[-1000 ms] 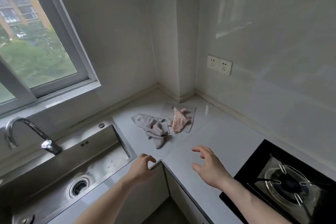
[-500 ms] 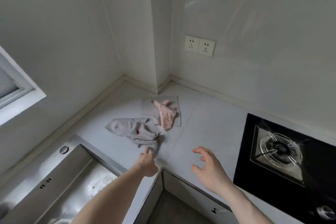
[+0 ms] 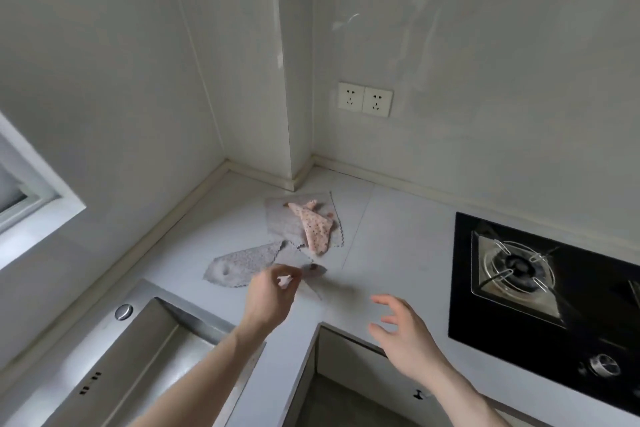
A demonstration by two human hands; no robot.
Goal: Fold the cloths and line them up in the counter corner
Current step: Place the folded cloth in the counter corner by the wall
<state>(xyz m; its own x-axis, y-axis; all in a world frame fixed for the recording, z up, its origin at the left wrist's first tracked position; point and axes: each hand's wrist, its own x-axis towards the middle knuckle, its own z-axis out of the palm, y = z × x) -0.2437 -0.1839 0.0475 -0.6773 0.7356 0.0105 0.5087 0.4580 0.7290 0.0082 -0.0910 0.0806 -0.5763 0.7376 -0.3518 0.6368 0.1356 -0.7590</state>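
Note:
Three cloths lie near the counter corner. A crumpled pink dotted cloth (image 3: pixel 313 225) rests on a flat grey cloth (image 3: pixel 282 218) close to the wall column. In front of these, a second grey cloth (image 3: pixel 242 262) lies spread to the left. My left hand (image 3: pixel 272 296) pinches the near edge of that second grey cloth, and part of the cloth is blurred beside the fingers. My right hand (image 3: pixel 401 329) hovers over the counter's front edge with fingers spread, holding nothing.
A steel sink (image 3: pixel 138 357) is set into the counter at lower left. A black gas hob (image 3: pixel 540 288) with a burner fills the right side. A double wall socket (image 3: pixel 365 99) sits above the corner. A window frame (image 3: pixel 27 198) is at far left.
The view swung right and drew closer to the corner. My left hand went from the counter edge to the grey cloth and took hold of its edge. My right hand stayed hovering, fingers spread.

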